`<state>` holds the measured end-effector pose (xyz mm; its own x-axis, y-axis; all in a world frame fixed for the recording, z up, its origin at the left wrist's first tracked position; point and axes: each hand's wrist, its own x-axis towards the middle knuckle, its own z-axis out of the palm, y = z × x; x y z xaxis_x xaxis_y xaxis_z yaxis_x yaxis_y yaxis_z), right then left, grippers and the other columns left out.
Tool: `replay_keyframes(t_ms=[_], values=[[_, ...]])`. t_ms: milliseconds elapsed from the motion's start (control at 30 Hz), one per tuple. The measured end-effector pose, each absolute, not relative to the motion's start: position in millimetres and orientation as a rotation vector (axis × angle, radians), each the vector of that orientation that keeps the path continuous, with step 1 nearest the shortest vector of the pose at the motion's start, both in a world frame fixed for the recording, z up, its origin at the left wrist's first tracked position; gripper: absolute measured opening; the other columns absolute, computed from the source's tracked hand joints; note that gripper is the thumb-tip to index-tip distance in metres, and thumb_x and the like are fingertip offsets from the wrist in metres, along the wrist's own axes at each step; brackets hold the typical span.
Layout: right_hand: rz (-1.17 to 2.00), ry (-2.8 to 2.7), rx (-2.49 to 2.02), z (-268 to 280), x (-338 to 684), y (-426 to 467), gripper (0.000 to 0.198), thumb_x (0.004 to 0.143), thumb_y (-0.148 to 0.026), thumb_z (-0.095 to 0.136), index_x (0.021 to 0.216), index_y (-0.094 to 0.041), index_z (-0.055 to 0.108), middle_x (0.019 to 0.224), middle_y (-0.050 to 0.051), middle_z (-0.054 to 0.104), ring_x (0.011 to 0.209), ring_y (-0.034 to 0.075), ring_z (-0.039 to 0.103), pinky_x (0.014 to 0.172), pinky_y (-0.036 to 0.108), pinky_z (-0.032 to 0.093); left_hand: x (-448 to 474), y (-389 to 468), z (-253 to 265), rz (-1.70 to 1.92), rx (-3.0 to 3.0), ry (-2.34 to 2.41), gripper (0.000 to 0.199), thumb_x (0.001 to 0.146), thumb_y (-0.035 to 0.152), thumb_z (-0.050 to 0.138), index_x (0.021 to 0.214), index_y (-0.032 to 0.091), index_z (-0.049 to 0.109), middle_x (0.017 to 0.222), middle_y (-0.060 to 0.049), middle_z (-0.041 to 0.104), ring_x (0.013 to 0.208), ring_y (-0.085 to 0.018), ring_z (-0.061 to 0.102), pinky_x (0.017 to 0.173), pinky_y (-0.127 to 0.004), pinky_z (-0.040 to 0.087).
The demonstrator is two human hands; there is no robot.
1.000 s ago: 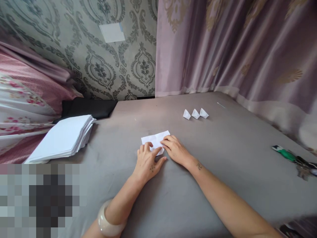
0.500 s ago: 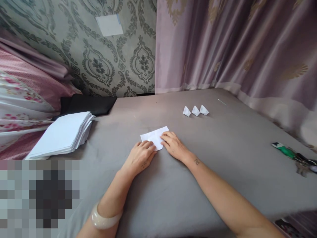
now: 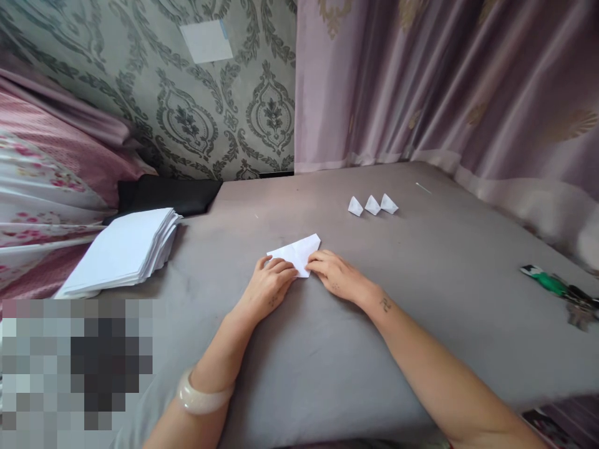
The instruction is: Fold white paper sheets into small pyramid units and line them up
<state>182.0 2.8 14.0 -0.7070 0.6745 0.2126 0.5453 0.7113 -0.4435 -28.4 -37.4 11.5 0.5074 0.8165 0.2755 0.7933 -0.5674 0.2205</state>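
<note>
A white sheet of folded paper lies on the grey cloth in front of me, its far right corner sticking up and away. My left hand rests at its lower left, fingers bent and closed on the near edge, covering part of it. At the lower right edge my right hand holds the paper between closed fingertips. The fingers hide the near fold. Behind, to the right, three small folded paper shapes stand in a row, apart from both hands.
A stack of white paper lies at the left, in front of a black folded item. Keys with a green tag are at the right. Patterned wall and purple curtain border the grey cloth surface.
The paper's near part has been folded over, so its outline is now narrower and more pointed. My right hand has shifted slightly right. The view has shifted a little.
</note>
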Motion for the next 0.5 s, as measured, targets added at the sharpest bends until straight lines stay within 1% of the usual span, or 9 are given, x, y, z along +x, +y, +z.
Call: replay_keyframes(t_ms=[133, 233, 300, 400, 500], values=[[0.524, -2.661, -0.988, 24.3, 188.8, -2.9, 0.034, 0.088, -0.007, 0.043, 0.104, -0.023, 0.069, 0.113, 0.006, 0.063, 0.102, 0.018, 0.056, 0.086, 0.031, 0.045, -29.8, -29.4, 7.1, 0.631, 2.529, 1.422, 0.022, 0.092, 0.032, 0.046, 0.1, 0.025, 0.065, 0.103, -0.004, 0.069, 0.1, -0.019, 0.059, 0.096, -0.04, 0.035], [0.531, -2.697, -1.019, 28.7, 190.3, -6.9, 0.037, 0.087, -0.006, 0.042, 0.105, -0.025, 0.069, 0.118, 0.006, 0.062, 0.105, 0.02, 0.057, 0.086, 0.032, 0.045, -30.8, -23.4, 8.6, 0.664, 2.394, 1.443, 0.019, 0.089, 0.035, 0.052, 0.096, 0.024, 0.066, 0.101, -0.004, 0.069, 0.101, -0.02, 0.059, 0.096, -0.039, 0.036], [0.538, -2.699, -1.031, 30.5, 190.7, -8.7, 0.038, 0.085, -0.005, 0.042, 0.101, -0.025, 0.07, 0.121, 0.005, 0.061, 0.106, 0.021, 0.057, 0.085, 0.032, 0.046, -30.2, -19.3, 11.2, 0.647, 2.321, 1.455, 0.02, 0.089, 0.036, 0.051, 0.095, 0.024, 0.066, 0.1, -0.004, 0.068, 0.099, -0.02, 0.059, 0.095, -0.038, 0.037], [0.565, -2.684, -1.044, 32.2, 191.3, -9.8, 0.039, 0.083, -0.004, 0.042, 0.093, -0.027, 0.072, 0.123, 0.003, 0.06, 0.105, 0.022, 0.059, 0.083, 0.032, 0.048, -27.0, -12.1, 14.9, 0.562, 2.25, 1.497, 0.023, 0.09, 0.036, 0.047, 0.094, 0.023, 0.065, 0.096, -0.005, 0.068, 0.095, -0.021, 0.059, 0.089, -0.036, 0.042], [0.597, -2.652, -1.08, 32.6, 191.9, -9.7, 0.04, 0.081, -0.004, 0.043, 0.095, -0.028, 0.072, 0.124, 0.002, 0.06, 0.109, 0.022, 0.058, 0.086, 0.034, 0.048, -21.8, -4.1, 17.9, 0.455, 2.23, 1.561, 0.025, 0.088, 0.036, 0.046, 0.09, 0.021, 0.066, 0.095, -0.006, 0.066, 0.093, -0.022, 0.057, 0.083, -0.035, 0.043]])
